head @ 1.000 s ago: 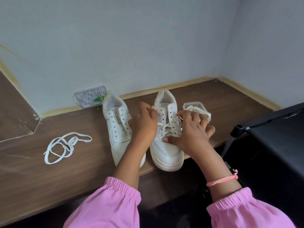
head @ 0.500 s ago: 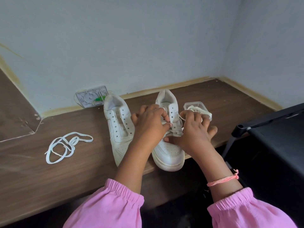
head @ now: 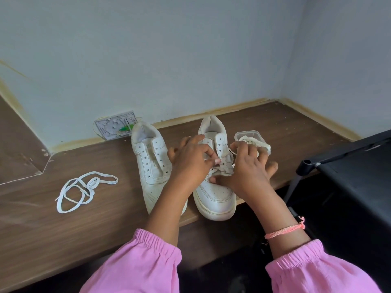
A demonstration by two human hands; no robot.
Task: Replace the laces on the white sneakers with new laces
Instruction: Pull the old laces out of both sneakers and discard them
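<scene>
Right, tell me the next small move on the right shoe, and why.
Probably pull the lace out of the next eyelets. Both hands, left and right, are already at it on the right shoe; its upper eyelets look empty, the lower ones still crossed. The left shoe is bare.

There is a single view, from a wide-angle camera worn on the person's head, looking forward and steeply down. It sits close above the wooden shelf (head: 63, 229), whose near edge crosses the lower frame from 8 o'clock toward 3 o'clock. The wall (head: 169, 49) fills the upper half at 12 o'clock, with the room corner at 1 o'clock. Both pink sleeves (head: 135, 269) enter from 6 o'clock, near the lens. The wide lens bends the straight edges toward the frame's rim. With no second view, nothing is shared.
</scene>
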